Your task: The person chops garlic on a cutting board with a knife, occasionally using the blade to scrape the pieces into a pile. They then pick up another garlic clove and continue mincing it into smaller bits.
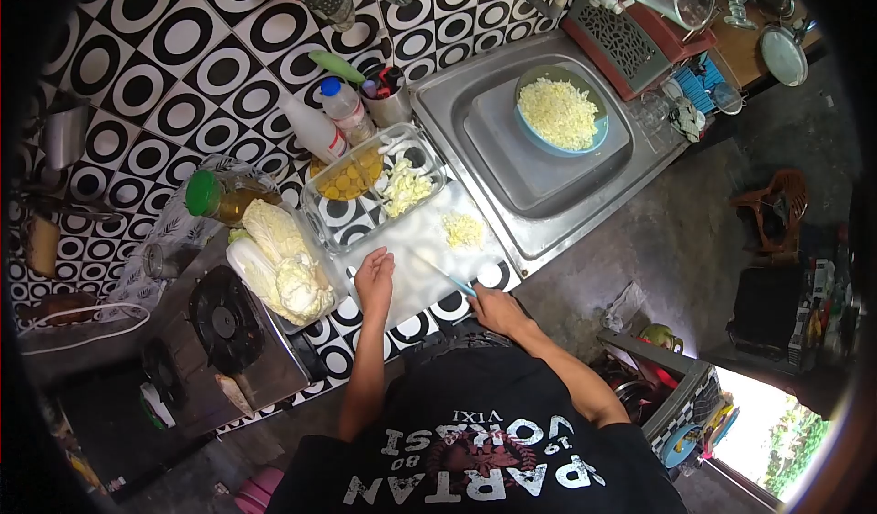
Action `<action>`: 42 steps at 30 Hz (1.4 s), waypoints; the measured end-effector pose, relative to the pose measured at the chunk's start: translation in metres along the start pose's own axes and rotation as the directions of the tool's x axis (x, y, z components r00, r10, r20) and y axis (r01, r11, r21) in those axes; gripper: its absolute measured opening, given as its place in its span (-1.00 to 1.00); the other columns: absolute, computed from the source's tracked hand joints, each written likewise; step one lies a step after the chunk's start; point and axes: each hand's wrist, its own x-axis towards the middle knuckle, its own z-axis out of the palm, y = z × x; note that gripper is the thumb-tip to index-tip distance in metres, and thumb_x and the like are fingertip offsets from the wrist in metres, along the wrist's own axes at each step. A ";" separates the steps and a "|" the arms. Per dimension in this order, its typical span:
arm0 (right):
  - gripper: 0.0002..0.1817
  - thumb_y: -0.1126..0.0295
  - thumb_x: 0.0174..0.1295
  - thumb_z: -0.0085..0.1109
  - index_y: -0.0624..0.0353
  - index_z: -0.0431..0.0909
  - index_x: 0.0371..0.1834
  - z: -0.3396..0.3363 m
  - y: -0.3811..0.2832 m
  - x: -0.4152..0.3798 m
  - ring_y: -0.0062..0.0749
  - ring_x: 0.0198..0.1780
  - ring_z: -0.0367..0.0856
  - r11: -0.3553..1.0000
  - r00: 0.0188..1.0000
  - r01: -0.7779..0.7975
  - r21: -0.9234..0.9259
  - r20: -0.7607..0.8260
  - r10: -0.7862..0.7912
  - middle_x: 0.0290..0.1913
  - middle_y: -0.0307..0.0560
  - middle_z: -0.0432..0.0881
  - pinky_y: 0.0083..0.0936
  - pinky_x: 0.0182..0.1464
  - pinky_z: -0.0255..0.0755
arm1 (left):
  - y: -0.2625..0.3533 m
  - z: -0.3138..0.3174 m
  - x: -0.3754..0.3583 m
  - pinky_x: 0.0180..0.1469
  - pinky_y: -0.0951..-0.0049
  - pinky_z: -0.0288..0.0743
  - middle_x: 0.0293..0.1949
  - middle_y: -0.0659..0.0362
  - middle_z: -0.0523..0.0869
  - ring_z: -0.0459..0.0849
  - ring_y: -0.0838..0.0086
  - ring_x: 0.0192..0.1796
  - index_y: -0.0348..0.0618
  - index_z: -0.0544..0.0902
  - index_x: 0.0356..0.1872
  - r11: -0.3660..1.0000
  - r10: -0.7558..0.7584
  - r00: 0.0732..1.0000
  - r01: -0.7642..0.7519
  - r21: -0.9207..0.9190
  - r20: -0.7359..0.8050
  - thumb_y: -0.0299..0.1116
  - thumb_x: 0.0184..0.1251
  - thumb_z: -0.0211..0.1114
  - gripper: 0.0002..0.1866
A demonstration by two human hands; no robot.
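My right hand is closed around the blue handle of a knife, whose blade lies low over the white cutting board. To its left, my left hand is raised over the board's left part, fingers extended, holding nothing. A small heap of finely chopped pale pieces sits on the board beyond the knife. Behind the board is a clear rectangular container with larger pale yellow pieces in it. A blue bowl of chopped pale pieces stands over the sink.
Cabbage and cauliflower fill a container left of the board, beside a stove. A green-lidded jar and bottles stand behind. The metal sink adjoins on the right, with a dish rack beyond.
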 end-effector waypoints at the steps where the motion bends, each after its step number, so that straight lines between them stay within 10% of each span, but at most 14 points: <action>1: -0.70 0.21 0.35 -0.15 0.27 0.33 -0.16 -0.001 0.004 0.004 0.30 -0.27 0.54 0.998 0.996 -0.065 0.025 -0.060 0.066 -0.38 0.33 0.58 0.08 -0.17 0.38 | -0.001 -0.002 0.004 -0.15 0.65 0.44 -0.30 0.17 0.65 0.58 0.60 -0.28 -0.32 0.56 -0.05 0.998 0.042 0.999 -0.041 0.050 -0.009 -0.41 0.24 0.24 -0.70; 10: -0.67 0.17 0.35 -0.10 0.29 0.37 -0.22 -0.019 0.011 -0.008 0.31 -0.30 0.53 0.973 0.952 -0.009 0.231 -0.296 0.079 -0.45 0.36 0.55 0.00 -0.26 0.35 | 0.042 0.023 0.044 -0.23 0.54 0.52 -0.34 0.11 0.70 0.65 0.50 -0.31 -0.33 0.63 -0.19 0.893 0.366 0.931 -0.350 0.284 -0.004 -0.44 0.15 0.29 -0.77; 18: -0.58 0.07 0.39 -0.18 0.26 0.44 -0.27 -0.033 0.022 -0.024 0.17 -0.41 0.53 0.919 0.933 0.077 0.387 -0.353 0.071 -0.54 0.21 0.51 -0.21 -0.35 0.37 | 0.081 0.058 0.088 0.10 0.21 0.30 -0.23 0.10 0.68 0.55 0.16 -0.10 -0.11 0.71 -0.24 0.290 0.326 0.882 -0.437 0.851 0.341 -0.32 0.05 0.31 -0.77; 29: -0.61 0.11 0.35 -0.13 0.25 0.49 -0.18 -0.050 0.038 -0.014 0.32 -0.21 0.51 0.915 0.965 -0.001 0.403 -0.240 0.106 -0.37 0.34 0.57 -0.04 -0.17 0.37 | 0.092 0.053 0.091 -0.23 0.39 0.50 -0.44 0.05 0.67 0.60 0.22 -0.40 -0.08 0.72 -0.39 0.513 0.351 0.892 -0.439 0.738 0.286 -0.33 -0.07 0.40 -0.83; 32: -0.61 0.11 0.35 -0.12 0.25 0.49 -0.19 -0.051 0.042 -0.008 0.32 -0.20 0.52 0.904 0.965 0.014 0.427 -0.244 0.100 -0.38 0.35 0.57 -0.04 -0.17 0.36 | 0.099 0.054 0.085 -0.28 0.55 0.48 -0.52 0.15 0.64 0.56 0.46 -0.50 -0.15 0.70 -0.40 0.613 0.160 0.969 -0.248 0.750 0.190 -0.39 -0.03 0.39 -0.86; 37: -0.57 0.05 0.36 -0.13 0.24 0.49 -0.25 -0.055 0.043 -0.001 0.15 -0.33 0.58 0.937 0.967 0.030 0.347 -0.246 0.060 -0.48 0.22 0.57 -0.20 -0.28 0.39 | 0.096 0.049 0.086 -0.28 0.69 0.40 -0.42 0.30 0.58 0.48 0.70 -0.40 -0.29 0.63 -0.20 0.982 0.183 0.980 -0.186 0.031 0.076 -0.52 0.05 0.35 -0.76; 42: -0.58 0.07 0.35 -0.14 0.25 0.49 -0.16 -0.061 0.040 0.005 0.30 -0.20 0.53 0.944 0.982 0.069 0.324 -0.191 -0.007 -0.39 0.37 0.57 -0.06 -0.16 0.39 | 0.108 0.042 0.069 -0.30 0.72 0.36 -0.39 0.31 0.57 0.46 0.72 -0.42 -0.27 0.61 -0.08 0.939 0.240 0.971 -0.231 0.253 -0.005 -0.55 0.12 0.29 -0.71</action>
